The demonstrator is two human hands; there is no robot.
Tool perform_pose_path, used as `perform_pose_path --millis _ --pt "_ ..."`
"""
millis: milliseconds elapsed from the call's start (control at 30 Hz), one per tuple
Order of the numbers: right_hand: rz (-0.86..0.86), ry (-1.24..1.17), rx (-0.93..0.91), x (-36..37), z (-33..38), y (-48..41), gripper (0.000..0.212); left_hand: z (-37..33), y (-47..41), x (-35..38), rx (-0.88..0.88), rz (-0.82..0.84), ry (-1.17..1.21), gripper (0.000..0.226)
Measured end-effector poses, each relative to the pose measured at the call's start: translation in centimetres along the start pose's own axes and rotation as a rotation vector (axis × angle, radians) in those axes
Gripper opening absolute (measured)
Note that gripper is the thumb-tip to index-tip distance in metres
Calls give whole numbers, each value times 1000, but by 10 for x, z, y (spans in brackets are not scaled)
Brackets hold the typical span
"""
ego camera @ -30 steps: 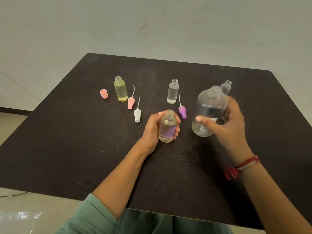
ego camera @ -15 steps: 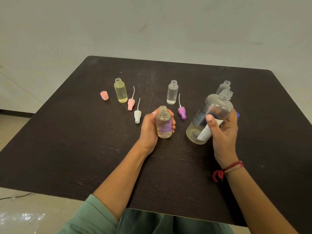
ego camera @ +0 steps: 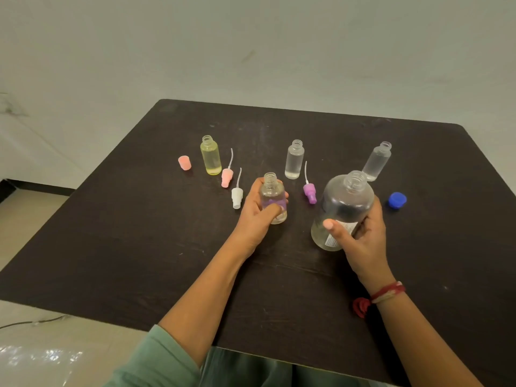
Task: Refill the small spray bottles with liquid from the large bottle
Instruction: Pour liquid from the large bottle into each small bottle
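The uncapped large bottle (ego camera: 344, 208), containing a little clear liquid, is being held upright by the right hand (ego camera: 361, 241), whose fingers are curling round its lower side. Just beside it, the left hand (ego camera: 255, 216) is gripping a small open bottle (ego camera: 272, 195). A yellowish bottle (ego camera: 210, 159), a middle clear bottle (ego camera: 294, 160) and a far clear bottle (ego camera: 377, 162) are standing open behind, on the dark counter (ego camera: 125, 247).

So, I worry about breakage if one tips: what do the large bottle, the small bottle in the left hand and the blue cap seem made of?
Large bottle: clear, slightly hazy, probably plastic; the table shows dimly through it; glass not excluded. Small bottle: clear, glossy, likely plastic too. Blue cap: opaque, even colour, dull sheen: moulded plastic.
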State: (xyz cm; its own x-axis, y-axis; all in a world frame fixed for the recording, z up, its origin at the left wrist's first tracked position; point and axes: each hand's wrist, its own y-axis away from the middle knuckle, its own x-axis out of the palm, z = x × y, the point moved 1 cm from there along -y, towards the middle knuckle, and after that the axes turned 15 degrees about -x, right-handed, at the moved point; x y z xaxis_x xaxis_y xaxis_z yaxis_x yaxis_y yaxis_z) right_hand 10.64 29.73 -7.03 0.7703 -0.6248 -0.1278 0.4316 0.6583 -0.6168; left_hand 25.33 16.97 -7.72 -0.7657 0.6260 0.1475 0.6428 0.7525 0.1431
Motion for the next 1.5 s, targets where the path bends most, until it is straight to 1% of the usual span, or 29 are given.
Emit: perform_pose_path --millis 100,233,333,400,500,567,667,833,1033,1167,1267,1333,1433,1500 --pt "54 61 -12 1 1 2 78 -7 1 -18 0 -132 -52 43" --pt "75 128 -10 4 0 5 82 -15 8 -63 23 -236 -147 56" --pt "54 134 19 4 1 3 81 -24 14 -99 22 -292 -229 50" --pt "51 138 15 4 2 2 83 -29 18 -121 33 -373 -276 52" --pt "53 134 6 5 5 2 82 -34 18 -149 60 -517 -318 45" --pt "53 133 4 6 6 2 82 -34 12 -165 42 -628 -351 46" --pt "52 121 22 7 8 1 82 -32 -3 -183 -21 -716 -332 51" --pt "66 154 37 6 8 1 81 -27 -22 -194 -49 -770 -282 53" --pt "69 162 49 7 7 0 84 -31 -42 -202 -109 -842 -373 58" --pt "98 185 73 5 2 2 87 -37 -54 -203 -145 -838 -404 56" --pt "106 187 75 6 3 1 74 -38 -59 -205 -151 -839 -418 57" --pt "107 177 80 6 3 1 70 -38 -61 -205 -148 -827 -429 57" --pt "107 175 86 6 1 1 72 -37 -61 -210 -151 -804 -433 60" --pt "109 169 92 6 1 1 73 -39 -59 -214 -169 -787 -431 68"
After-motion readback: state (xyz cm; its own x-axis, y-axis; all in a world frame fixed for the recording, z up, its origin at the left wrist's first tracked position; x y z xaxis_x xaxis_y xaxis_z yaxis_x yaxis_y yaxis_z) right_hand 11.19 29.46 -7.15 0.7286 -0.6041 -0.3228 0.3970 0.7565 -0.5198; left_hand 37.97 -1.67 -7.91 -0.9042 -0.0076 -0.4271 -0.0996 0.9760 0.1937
